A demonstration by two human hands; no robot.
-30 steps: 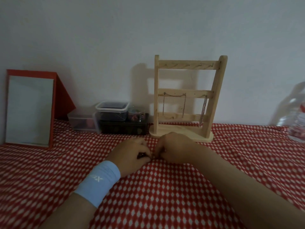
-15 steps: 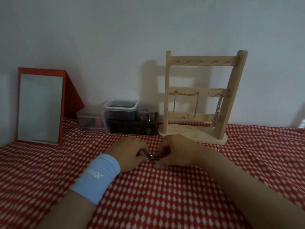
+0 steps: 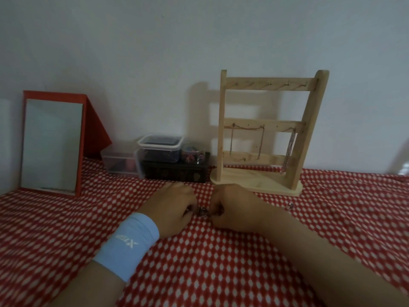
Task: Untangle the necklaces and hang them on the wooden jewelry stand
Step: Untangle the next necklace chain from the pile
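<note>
The tangled necklace (image 3: 202, 212) lay as a small dark, glinting clump on the red-and-white patterned cloth (image 3: 221, 273) of the worktop, in the narrow gap between your two hands, just in front of the wooden jewelry stand (image 3: 263, 138). Its links were too small and blurred to tell apart.

Your left hand (image 3: 171, 208) rested knuckles-up on the cloth, fingers curled inward, its grip pinched on the left side of the clump; a light blue wristband (image 3: 128, 242) sat on that wrist. Your right hand (image 3: 234, 207) mirrored it, forearm flat along the cloth, fingers curled under and pinched on the right side of the same clump. The two hands nearly touched.

On the stand's middle bar one thin chain (image 3: 246, 138) hung in a loop between two hooks, and a second chain (image 3: 290, 149) hung straight down near the right post. A small shiny piece (image 3: 290, 205) lay on the cloth to the right of your right wrist. Left of the stand stood a dark box (image 3: 177, 171) with plastic containers (image 3: 160, 147), and a red-framed mirror (image 3: 52, 142) leaned by the wall.
</note>
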